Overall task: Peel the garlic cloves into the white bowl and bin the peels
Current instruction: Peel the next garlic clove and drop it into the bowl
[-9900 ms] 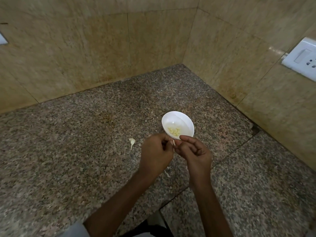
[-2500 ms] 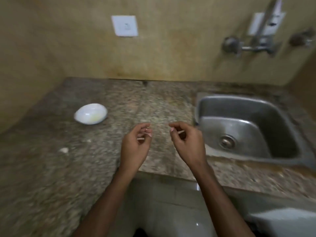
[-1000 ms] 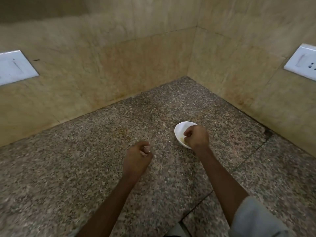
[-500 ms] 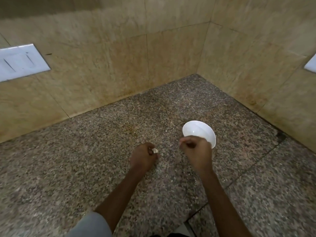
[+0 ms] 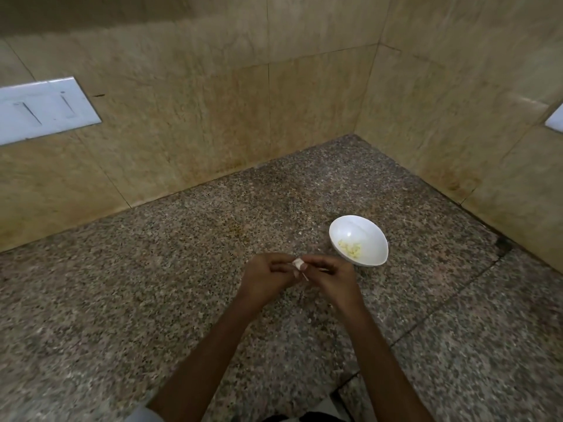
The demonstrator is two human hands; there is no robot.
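Peeling: pinched garlic clove (image 5: pixel 298 263) between left hand (image 5: pixel 268 277) and right hand (image 5: pixel 332 277) (skin strand (image 5: pixel 305 277) dangling). Probably best held steady, pulled gently beside bowl (image 5: pixel 377 239).

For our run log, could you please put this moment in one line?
left hand: holds garlic clove | right hand: pinches same clove | white bowl: peeled garlic inside
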